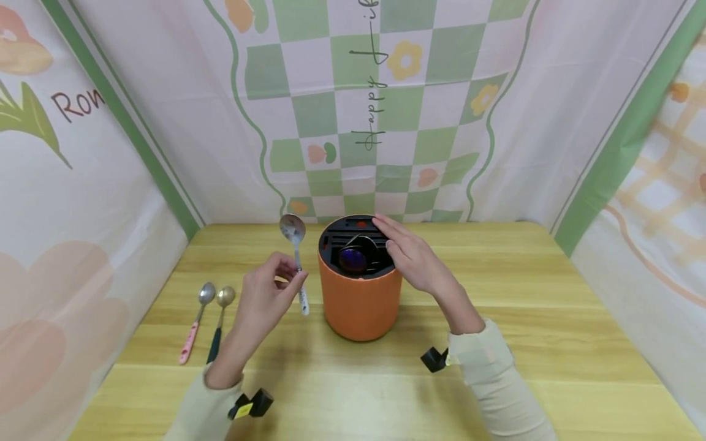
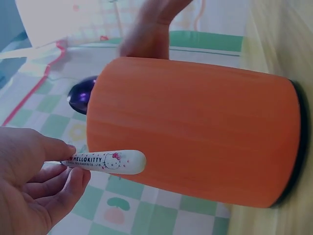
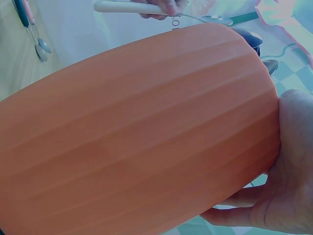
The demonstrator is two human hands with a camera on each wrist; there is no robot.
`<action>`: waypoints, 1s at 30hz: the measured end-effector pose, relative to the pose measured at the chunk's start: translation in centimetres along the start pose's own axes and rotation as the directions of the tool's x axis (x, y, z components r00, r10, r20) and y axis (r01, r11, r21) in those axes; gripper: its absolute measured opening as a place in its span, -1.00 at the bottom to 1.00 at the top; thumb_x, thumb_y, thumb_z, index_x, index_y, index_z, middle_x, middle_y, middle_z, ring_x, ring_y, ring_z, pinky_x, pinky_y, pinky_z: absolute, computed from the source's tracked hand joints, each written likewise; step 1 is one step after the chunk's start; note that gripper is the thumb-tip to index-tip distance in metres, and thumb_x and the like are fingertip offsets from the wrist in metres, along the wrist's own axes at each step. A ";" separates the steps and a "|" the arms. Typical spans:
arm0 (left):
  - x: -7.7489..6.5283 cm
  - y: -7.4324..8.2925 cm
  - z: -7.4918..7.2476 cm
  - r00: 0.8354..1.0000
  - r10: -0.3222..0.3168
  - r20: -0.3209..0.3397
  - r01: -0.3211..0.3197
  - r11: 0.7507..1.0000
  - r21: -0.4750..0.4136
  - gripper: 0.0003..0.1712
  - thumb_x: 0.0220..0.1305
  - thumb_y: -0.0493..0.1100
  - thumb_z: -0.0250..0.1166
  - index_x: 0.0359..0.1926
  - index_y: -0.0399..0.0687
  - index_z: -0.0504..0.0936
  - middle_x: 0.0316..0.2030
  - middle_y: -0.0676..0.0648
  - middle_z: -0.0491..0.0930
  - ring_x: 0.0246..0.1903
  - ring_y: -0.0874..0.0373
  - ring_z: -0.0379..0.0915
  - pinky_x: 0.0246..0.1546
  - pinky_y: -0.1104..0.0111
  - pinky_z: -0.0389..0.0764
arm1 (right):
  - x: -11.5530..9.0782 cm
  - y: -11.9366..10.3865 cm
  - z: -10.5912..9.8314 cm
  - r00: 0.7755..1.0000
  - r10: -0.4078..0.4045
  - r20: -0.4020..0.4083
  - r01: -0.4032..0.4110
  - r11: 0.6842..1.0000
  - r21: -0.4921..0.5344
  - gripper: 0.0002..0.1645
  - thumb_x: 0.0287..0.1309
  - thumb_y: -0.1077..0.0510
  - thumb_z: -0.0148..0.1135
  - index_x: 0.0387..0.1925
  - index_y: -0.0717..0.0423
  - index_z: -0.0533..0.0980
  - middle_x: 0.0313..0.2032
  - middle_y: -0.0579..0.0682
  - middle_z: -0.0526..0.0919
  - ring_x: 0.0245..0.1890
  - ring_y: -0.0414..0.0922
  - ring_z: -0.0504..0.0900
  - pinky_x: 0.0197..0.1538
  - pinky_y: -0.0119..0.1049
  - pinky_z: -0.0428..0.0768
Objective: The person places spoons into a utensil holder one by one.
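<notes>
My left hand (image 1: 265,288) pinches a metal spoon (image 1: 292,228) by its white Hello Kitty handle (image 2: 110,161), bowl upward, just left of an orange utensil holder (image 1: 360,306). The spoon is apart from the holder in the head view. The holder stands upright with a black slotted top (image 1: 344,228); shiny dark rounded utensils (image 1: 354,260) stick out of it. My right hand (image 1: 416,260) rests on the holder's right rim, its fingers fairly straight. The right wrist view has the thumb (image 3: 293,112) against the holder's side, with other fingers partly hidden behind it.
Two more spoons lie on the wooden table (image 1: 524,367) at the left: one with a pink handle (image 1: 189,343), one with a dark green handle (image 1: 214,346). A patterned cloth (image 1: 353,110) hangs behind the table, with more cloth on both sides.
</notes>
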State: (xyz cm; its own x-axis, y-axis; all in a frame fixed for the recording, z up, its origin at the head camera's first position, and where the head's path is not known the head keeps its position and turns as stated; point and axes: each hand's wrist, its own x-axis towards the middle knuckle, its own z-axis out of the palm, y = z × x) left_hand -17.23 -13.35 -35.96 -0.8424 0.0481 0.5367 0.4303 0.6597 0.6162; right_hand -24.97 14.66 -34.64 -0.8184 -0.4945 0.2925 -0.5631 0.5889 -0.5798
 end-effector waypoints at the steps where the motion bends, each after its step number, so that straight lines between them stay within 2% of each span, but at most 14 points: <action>1: 0.1 0.2 0.0 1.000 0.006 -0.007 -0.006 1.000 -0.004 -0.83 0.21 -0.24 0.41 -0.25 -0.20 0.58 -0.41 -0.09 0.70 -0.38 0.13 0.66 -0.45 0.48 0.68 | 0.0 0.0 0.0 1.000 0.001 0.000 -0.001 1.000 -0.001 -0.38 0.49 0.14 -0.31 0.52 0.14 0.15 0.56 0.01 0.08 0.56 0.03 0.06 0.54 0.06 0.13; 13: 1.8 2.1 -0.4 0.992 0.095 -0.084 -0.103 0.990 -0.092 -0.82 0.23 -0.27 0.39 -0.24 -0.24 0.56 -0.36 -0.14 0.70 -0.36 0.09 0.70 -0.43 0.46 0.70 | 0.0 -0.2 0.0 1.000 -0.003 -0.002 0.003 1.000 -0.006 -0.38 0.49 0.14 -0.31 0.51 0.15 0.16 0.56 0.01 0.09 0.56 0.03 0.07 0.54 0.06 0.13; 19: 2.7 2.9 -0.7 0.977 0.150 -0.149 -0.169 0.977 -0.128 -0.83 0.22 -0.28 0.39 -0.26 -0.28 0.57 -0.37 -0.18 0.70 -0.36 0.05 0.72 -0.43 0.49 0.70 | 0.1 -0.3 0.0 1.000 -0.012 -0.006 0.012 1.000 -0.009 -0.37 0.49 0.14 -0.31 0.51 0.16 0.16 0.55 0.05 0.10 0.55 0.06 0.08 0.53 0.09 0.13; 23: 3.3 3.4 -0.7 0.963 0.190 -0.192 -0.217 0.968 -0.129 -0.81 0.20 -0.27 0.41 -0.26 -0.27 0.56 -0.38 -0.17 0.70 -0.36 0.04 0.73 -0.45 0.42 0.72 | 0.1 -0.1 0.0 1.000 -0.012 -0.004 0.012 1.000 -0.010 -0.37 0.49 0.14 -0.32 0.51 0.16 0.15 0.56 0.04 0.09 0.56 0.06 0.07 0.54 0.08 0.13; 30: 4.3 4.2 -0.4 0.951 0.220 -0.216 -0.253 0.957 -0.138 -0.77 0.20 -0.25 0.42 -0.26 -0.29 0.54 -0.39 -0.18 0.69 -0.34 0.02 0.73 -0.44 0.33 0.74 | 0.0 -0.1 0.1 1.000 -0.004 -0.009 0.003 1.000 -0.004 -0.38 0.49 0.14 -0.31 0.51 0.16 0.16 0.55 0.02 0.09 0.56 0.03 0.07 0.54 0.05 0.14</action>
State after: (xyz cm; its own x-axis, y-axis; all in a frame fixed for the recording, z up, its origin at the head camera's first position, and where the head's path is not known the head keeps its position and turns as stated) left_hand -18.92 -10.66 -30.90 -0.6363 0.0292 0.7709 0.6702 0.5157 0.5337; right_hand -24.97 14.56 -34.64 -0.8175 -0.4908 0.3015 -0.5664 0.5899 -0.5755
